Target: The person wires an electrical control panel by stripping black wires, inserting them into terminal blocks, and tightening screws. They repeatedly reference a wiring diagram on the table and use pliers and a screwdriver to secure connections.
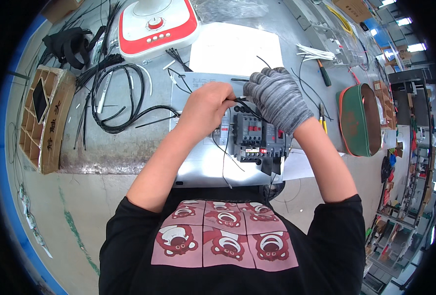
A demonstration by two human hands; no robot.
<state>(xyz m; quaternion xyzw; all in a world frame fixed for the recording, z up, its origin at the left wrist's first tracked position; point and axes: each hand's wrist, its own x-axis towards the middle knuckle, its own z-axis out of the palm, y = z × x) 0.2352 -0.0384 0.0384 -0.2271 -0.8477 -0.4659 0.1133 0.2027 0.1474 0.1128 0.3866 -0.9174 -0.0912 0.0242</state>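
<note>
My bare left hand (205,105) is closed, its thumb and fingers pinching a bunch of black wires (241,100). On the other side of the bunch, my right hand (278,98), in a grey striped knit glove, has its fingers curled round the same wires. Below both hands a black contactor (249,132) sits on a silvery metal plate (203,169), with another dark switching device (273,140) beside it. A light grey breaker (221,132) stands to their left, partly behind my left wrist. Loose wire ends hang over the plate. My fingertips hide where the wires meet.
Left lie a coil of black cable (97,105) and a wooden compartment box (55,123). A red-and-white fan base (158,29) and white paper (235,49) are at the back. Right are yellow-handled pliers (322,120), a green-handled screwdriver (324,73) and a green bin (353,123).
</note>
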